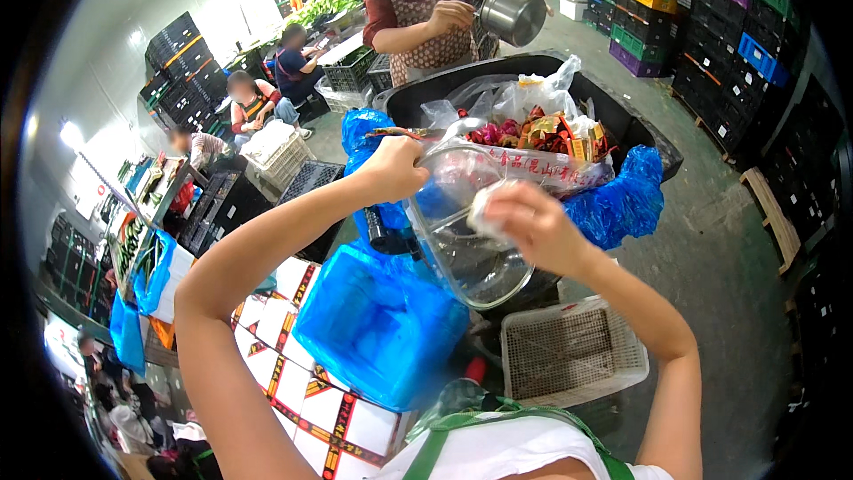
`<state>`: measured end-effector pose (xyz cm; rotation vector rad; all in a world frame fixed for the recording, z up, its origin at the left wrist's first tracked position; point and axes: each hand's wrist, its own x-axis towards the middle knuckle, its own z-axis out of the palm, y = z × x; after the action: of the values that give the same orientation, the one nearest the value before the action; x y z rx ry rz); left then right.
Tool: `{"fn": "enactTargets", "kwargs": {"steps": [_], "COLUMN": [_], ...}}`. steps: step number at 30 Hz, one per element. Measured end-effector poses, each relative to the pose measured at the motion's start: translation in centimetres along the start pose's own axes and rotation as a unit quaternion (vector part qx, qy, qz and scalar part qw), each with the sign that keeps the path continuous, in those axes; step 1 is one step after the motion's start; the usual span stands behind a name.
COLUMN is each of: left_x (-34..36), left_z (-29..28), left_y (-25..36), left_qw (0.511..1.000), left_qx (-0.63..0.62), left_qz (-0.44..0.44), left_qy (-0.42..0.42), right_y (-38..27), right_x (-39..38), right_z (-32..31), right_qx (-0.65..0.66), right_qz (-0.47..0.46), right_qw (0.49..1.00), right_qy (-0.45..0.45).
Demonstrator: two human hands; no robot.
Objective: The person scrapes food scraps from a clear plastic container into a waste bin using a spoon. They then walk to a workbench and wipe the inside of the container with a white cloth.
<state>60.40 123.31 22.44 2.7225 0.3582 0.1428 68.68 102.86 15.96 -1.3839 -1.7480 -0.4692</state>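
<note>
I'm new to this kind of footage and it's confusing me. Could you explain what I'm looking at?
There is no machine here: both arms at the front belong to the person wearing the camera. It sits on their head and looks down through a fisheye lens, so straight edges bend near the rim.

The left hand grips the far edge of a clear container. The right hand holds a white wad at it.

Below, a blue plastic-lined bin sits on a white surface with patterned strips, and a white basket is to its right. Beyond is a large black bin with bags in it. Across it, a co-worker holds a metal pot.
</note>
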Motion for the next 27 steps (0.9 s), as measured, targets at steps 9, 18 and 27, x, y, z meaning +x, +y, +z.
{"fn": "enactTargets", "kwargs": {"steps": [9,18,27], "left_x": [0.6,1.5,2.2], "left_z": [1.5,-0.9,-2.2], "left_y": [0.5,1.2,0.3], "left_qw": [0.996,0.998,0.997], "left_qx": [0.052,0.041,0.069], "left_qz": [0.065,-0.001,0.02], "left_qy": [-0.036,-0.042,-0.042], "right_y": [-0.8,0.6,3.5], "right_x": [-0.8,-0.3,-0.1], "right_z": [4.7,5.7,5.1], "right_qx": [-0.116,-0.242,-0.36], "right_qz": [-0.259,-0.175,-0.086], "right_qw": [0.957,0.951,0.909], "right_qy": [-0.061,-0.073,-0.19]}}
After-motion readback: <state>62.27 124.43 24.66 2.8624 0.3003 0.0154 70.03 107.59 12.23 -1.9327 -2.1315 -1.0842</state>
